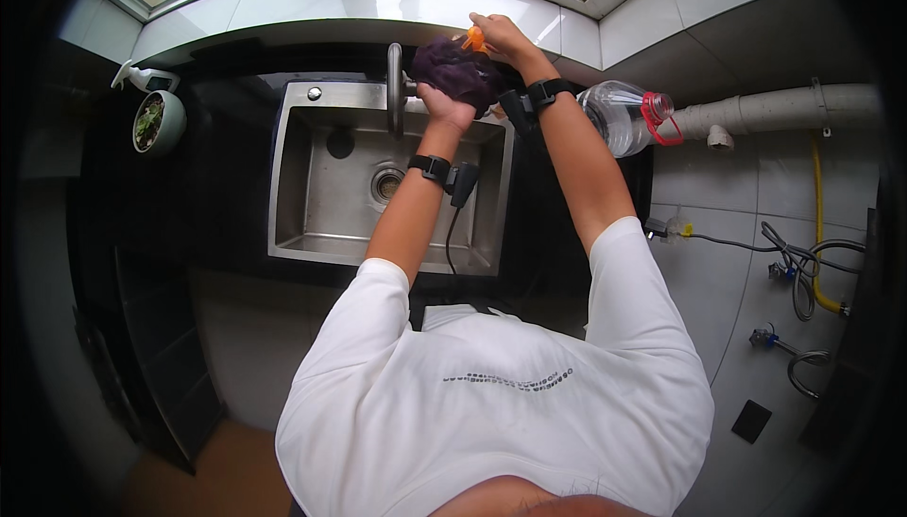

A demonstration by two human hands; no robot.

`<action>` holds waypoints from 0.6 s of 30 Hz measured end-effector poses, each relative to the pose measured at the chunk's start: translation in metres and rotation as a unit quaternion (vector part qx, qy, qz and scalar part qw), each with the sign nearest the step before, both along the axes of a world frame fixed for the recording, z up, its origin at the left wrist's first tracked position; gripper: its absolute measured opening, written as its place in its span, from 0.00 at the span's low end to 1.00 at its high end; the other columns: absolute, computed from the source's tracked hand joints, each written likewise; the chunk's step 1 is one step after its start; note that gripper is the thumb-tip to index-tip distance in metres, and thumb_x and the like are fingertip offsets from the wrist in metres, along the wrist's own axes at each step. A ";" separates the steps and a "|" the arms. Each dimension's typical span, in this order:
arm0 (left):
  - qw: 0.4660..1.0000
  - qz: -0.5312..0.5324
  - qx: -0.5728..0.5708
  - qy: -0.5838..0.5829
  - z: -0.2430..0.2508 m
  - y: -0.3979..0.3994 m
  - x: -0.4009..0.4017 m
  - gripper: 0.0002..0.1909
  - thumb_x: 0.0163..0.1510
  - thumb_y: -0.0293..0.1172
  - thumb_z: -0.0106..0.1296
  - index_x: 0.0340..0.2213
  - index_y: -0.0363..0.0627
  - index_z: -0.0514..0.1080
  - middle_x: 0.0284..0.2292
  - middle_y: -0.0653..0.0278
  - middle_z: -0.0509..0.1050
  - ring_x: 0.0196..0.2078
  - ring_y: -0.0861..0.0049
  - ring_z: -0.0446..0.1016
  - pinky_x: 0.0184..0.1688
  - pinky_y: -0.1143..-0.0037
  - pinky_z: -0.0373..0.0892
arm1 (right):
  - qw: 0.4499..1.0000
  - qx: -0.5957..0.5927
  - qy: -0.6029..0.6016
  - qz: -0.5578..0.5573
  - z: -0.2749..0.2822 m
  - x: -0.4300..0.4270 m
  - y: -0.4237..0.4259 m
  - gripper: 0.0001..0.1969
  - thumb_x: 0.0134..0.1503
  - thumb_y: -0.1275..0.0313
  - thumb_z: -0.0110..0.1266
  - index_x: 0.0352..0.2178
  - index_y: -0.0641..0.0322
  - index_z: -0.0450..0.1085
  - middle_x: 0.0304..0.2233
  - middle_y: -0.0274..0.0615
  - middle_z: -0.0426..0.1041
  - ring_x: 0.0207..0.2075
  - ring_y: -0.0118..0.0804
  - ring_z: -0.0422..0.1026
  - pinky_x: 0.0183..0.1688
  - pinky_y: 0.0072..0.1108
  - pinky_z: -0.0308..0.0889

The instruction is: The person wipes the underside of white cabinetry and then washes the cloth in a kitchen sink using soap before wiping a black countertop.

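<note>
A dark purple cloth (453,72) is held up beyond the back rim of the stainless-steel sink (347,191), to the right of the faucet (395,88). My left hand (448,108) grips the cloth from below. My right hand (504,37) is at the cloth's upper right, by an orange plastic part (474,38), perhaps a nozzle or cap; its fingers are partly hidden, so its hold on that part is not clear. Each wrist wears a black strap with a small device.
A large clear plastic bottle (616,119) with a red handle lies right of my right forearm. A potted plant (157,122) and a white pump or spray bottle (147,78) stand at the left. Behind are a tiled ledge (305,6) and windows; a pipe (772,110) runs along the right wall.
</note>
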State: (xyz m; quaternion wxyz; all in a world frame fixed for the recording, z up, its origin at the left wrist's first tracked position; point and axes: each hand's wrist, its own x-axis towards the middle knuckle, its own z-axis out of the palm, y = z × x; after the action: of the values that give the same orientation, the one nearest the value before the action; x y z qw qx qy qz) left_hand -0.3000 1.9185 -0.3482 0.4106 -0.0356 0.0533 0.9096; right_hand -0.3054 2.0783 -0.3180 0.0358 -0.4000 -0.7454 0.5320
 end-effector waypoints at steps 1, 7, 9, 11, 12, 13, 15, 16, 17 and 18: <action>1.000 0.000 0.000 -0.001 -0.002 0.001 -0.002 0.33 0.54 0.56 0.28 0.50 0.45 0.62 0.51 0.57 0.64 0.54 0.59 0.61 0.59 0.62 0.54 | 1.000 0.010 -0.012 0.018 -0.001 -0.001 0.003 0.21 0.56 0.55 0.47 0.29 0.67 0.67 0.23 0.35 0.68 0.21 0.23 0.63 0.22 0.15 0.59; 1.000 -0.017 -0.017 -0.009 -0.015 0.004 -0.014 0.33 0.53 0.56 0.26 0.51 0.46 0.62 0.51 0.57 0.64 0.54 0.59 0.61 0.59 0.62 0.54 | 0.996 0.012 -0.060 0.070 -0.006 -0.012 0.014 0.21 0.54 0.55 0.50 0.27 0.68 0.67 0.21 0.34 0.65 0.21 0.24 0.62 0.22 0.16 0.59; 1.000 -0.016 -0.010 -0.001 -0.021 0.005 -0.018 0.33 0.53 0.56 0.26 0.51 0.47 0.62 0.51 0.57 0.64 0.54 0.60 0.61 0.59 0.62 0.54 | 0.995 -0.052 -0.066 0.043 0.003 -0.013 0.006 0.22 0.53 0.55 0.51 0.27 0.69 0.67 0.22 0.35 0.65 0.22 0.24 0.63 0.22 0.17 0.60; 1.000 -0.018 -0.004 0.003 -0.022 0.013 -0.014 0.33 0.53 0.57 0.26 0.51 0.47 0.62 0.51 0.58 0.64 0.54 0.60 0.61 0.59 0.63 0.54 | 0.994 -0.053 -0.078 0.046 0.002 -0.011 0.009 0.21 0.52 0.54 0.53 0.27 0.67 0.67 0.24 0.36 0.65 0.23 0.25 0.63 0.24 0.17 0.62; 1.000 -0.016 -0.001 0.007 -0.023 0.014 -0.013 0.33 0.53 0.57 0.26 0.51 0.47 0.61 0.51 0.58 0.64 0.54 0.61 0.61 0.59 0.63 0.54 | 0.994 -0.055 -0.080 0.045 0.002 -0.011 0.009 0.21 0.52 0.54 0.53 0.27 0.67 0.67 0.24 0.36 0.65 0.23 0.25 0.63 0.24 0.17 0.62; 1.000 -0.016 -0.003 0.005 -0.024 0.013 -0.014 0.33 0.53 0.57 0.26 0.51 0.47 0.61 0.51 0.58 0.64 0.54 0.61 0.61 0.59 0.63 0.54 | 0.995 -0.057 -0.077 0.036 0.002 -0.011 0.009 0.21 0.51 0.54 0.54 0.26 0.66 0.67 0.24 0.36 0.65 0.23 0.25 0.63 0.24 0.17 0.62; 1.000 -0.007 0.007 -0.021 -0.023 0.013 -0.016 0.33 0.53 0.56 0.27 0.51 0.47 0.61 0.51 0.59 0.64 0.54 0.61 0.61 0.59 0.63 0.53 | 0.995 -0.059 -0.075 0.027 0.005 -0.012 0.009 0.20 0.51 0.55 0.54 0.26 0.65 0.66 0.25 0.36 0.65 0.23 0.26 0.63 0.25 0.16 0.63; 1.000 -0.006 0.006 -0.022 -0.021 0.012 -0.016 0.33 0.53 0.56 0.27 0.51 0.47 0.61 0.51 0.59 0.64 0.54 0.61 0.61 0.59 0.63 0.53 | 0.994 -0.087 -0.058 0.011 0.007 -0.011 0.007 0.20 0.51 0.55 0.55 0.27 0.64 0.66 0.26 0.37 0.66 0.25 0.26 0.63 0.26 0.16 0.63; 1.000 -0.014 0.009 -0.017 -0.020 0.010 -0.015 0.33 0.54 0.56 0.27 0.52 0.47 0.61 0.51 0.59 0.64 0.54 0.61 0.61 0.59 0.63 0.53 | 0.993 -0.115 -0.040 -0.006 0.008 -0.010 0.006 0.20 0.51 0.55 0.55 0.29 0.63 0.65 0.27 0.37 0.66 0.26 0.25 0.64 0.27 0.15 0.63; 1.000 -0.024 0.012 -0.012 -0.017 0.008 -0.014 0.33 0.54 0.56 0.28 0.52 0.47 0.61 0.51 0.59 0.64 0.55 0.61 0.61 0.59 0.63 0.53 | 0.993 -0.115 -0.040 -0.008 0.006 -0.008 0.008 0.20 0.51 0.55 0.55 0.29 0.63 0.65 0.27 0.37 0.66 0.26 0.25 0.64 0.27 0.15 0.63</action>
State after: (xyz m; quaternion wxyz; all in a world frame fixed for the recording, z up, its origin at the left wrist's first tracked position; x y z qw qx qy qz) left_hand -0.3142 1.9268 -0.3651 0.4334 -0.0399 0.0385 0.8995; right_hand -0.3131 2.0866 -0.3118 -0.0359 -0.4287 -0.6767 0.5974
